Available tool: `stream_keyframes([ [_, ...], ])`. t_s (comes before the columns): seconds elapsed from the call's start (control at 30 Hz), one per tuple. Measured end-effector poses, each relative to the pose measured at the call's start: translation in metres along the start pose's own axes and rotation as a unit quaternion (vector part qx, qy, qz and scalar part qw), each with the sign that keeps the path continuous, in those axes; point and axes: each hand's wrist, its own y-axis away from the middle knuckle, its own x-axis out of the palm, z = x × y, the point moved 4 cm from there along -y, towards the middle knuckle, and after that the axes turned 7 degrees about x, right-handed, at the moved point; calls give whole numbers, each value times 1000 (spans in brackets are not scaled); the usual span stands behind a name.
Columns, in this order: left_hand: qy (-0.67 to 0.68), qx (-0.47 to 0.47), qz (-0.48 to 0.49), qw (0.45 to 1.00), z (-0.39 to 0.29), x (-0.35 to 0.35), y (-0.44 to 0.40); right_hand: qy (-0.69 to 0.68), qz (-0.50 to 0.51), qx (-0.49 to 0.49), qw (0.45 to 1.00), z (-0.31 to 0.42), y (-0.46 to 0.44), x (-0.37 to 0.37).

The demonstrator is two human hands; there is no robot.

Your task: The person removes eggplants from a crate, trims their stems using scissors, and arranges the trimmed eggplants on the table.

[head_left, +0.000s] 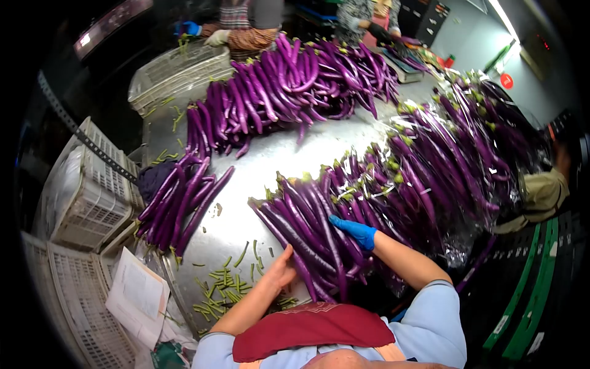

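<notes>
A bunch of long purple eggplants (307, 230) lies on the metal table in front of me, green stem ends pointing away. My bare left hand (283, 269) rests against the bunch's left side, fingers extended and partly hidden by the eggplants. On the right side, my blue-gloved right hand (354, 232) lies flat along the eggplants with its fingers stretched out. Neither hand is closed round an eggplant. Bagged eggplants (424, 172) in clear plastic are lined up to the right of this bunch.
A big heap of loose eggplants (276, 86) covers the table's far side. A smaller pile (181, 206) sits at the left edge, near cut green stems (224, 286). White crates (98, 197) stand left, under a paper sheet (138, 295). Co-workers (249, 37) stand across the table.
</notes>
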Motion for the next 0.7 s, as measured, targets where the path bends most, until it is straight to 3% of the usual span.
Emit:
stream_keyframes([
  [0.07,-4,-18,8,1000,2,-9,-1,-52,59,49,996,-1,1,8],
  [0.33,-51,51,8,997,-15,5,-5,-81,80,13,993,12,-5,28],
  [0.47,-63,130,6,990,-42,36,-2,46,62,-91,993,59,21,66],
  [0.57,-118,187,60,973,-85,79,-9,81,104,-138,982,109,47,108],
  [0.63,-139,191,52,970,-127,124,-22,28,134,-103,985,147,53,120],
  [0.7,-151,192,76,967,-174,180,-43,55,154,-178,970,204,56,131],
])
